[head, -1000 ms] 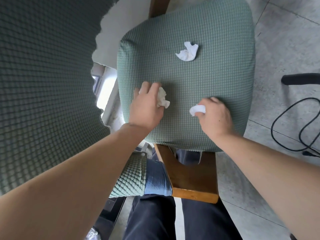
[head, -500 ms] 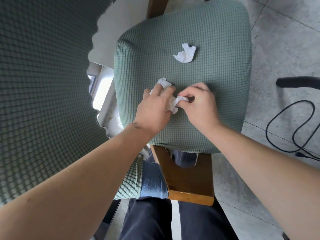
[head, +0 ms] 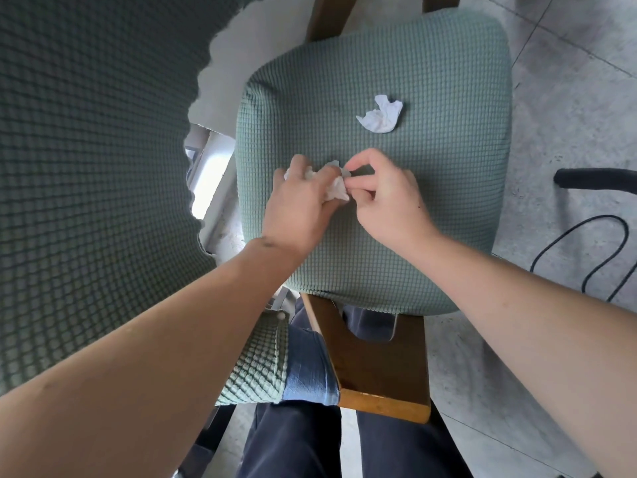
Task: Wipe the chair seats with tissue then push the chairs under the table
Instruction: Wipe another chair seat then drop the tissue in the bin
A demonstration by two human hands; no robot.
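A chair seat (head: 431,74) with a green waffle-knit cover fills the middle of the view. My left hand (head: 300,205) rests on the seat's near half and grips a crumpled white tissue (head: 336,189). My right hand (head: 386,198) meets it from the right, its thumb and fingertips pinching the same tissue's edge. A second crumpled tissue (head: 381,115) lies loose on the seat farther back, apart from both hands. The chair's wooden back rail (head: 375,374) is below the seat, near my legs.
Another green-covered chair back (head: 86,167) rises close on the left. A black cable (head: 586,257) loops over the grey tiled floor at right, below a black bar (head: 596,179). Wooden legs (head: 327,19) show beyond the seat.
My hands were apart, each with its own tissue piece. They have come together at the seat's middle, and both now hold one wad. The loose tissue has not moved.
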